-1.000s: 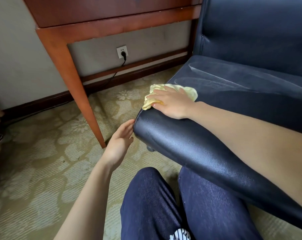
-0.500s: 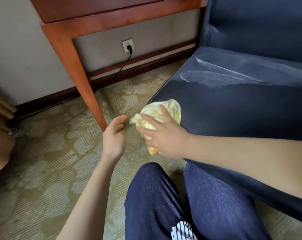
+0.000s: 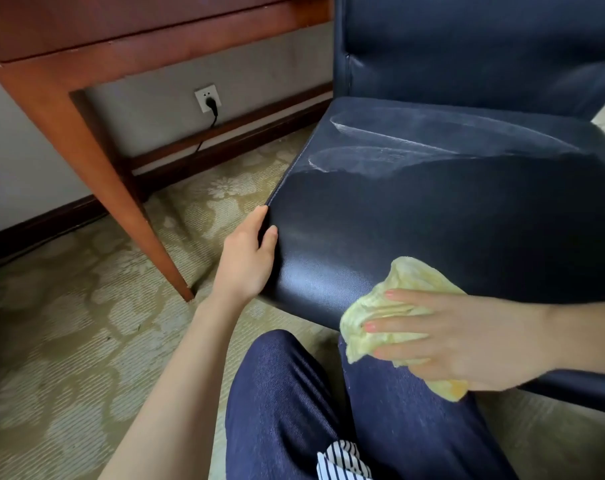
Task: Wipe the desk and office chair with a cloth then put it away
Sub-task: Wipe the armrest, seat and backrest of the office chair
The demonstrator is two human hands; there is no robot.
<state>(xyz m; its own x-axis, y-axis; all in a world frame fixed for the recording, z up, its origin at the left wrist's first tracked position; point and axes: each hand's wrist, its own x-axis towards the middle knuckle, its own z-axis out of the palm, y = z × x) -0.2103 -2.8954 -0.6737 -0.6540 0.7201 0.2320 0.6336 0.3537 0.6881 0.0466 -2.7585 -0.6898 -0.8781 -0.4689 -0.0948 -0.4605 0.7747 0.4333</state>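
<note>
Since half a second ago your right hand (image 3: 467,337) has carried the cloth (image 3: 391,317) from the seat's left corner along to the front edge, and your left hand (image 3: 249,258) has closed the gap it hung in and taken hold of that corner.

Left hand: fingers hooked round the corner of the chair (image 3: 432,216), thumb on top, bracing it. Right hand: fingers spread nearly straight, pressing the bunched cloth flat against the padded front edge; not pinching it. Cloth hangs partly below the edge, above your knee (image 3: 328,410).

Step, as I read it: wiping the chair, now the front face of the seat. Pale damp arcs show across the back of the seat; backrest shows faint streaks too. Whether the desk (image 3: 86,81) is done cannot be told; only its underside and leg are in view.

Next move likely calls for a steady sweep rightward along the edge, palm pressure kept even so the cloth does not bunch or slip out from under flat fingers. Keep the left hand braced; the chair may shift or turn under a sideways push. Putting the cloth away is not yet begun.
</note>
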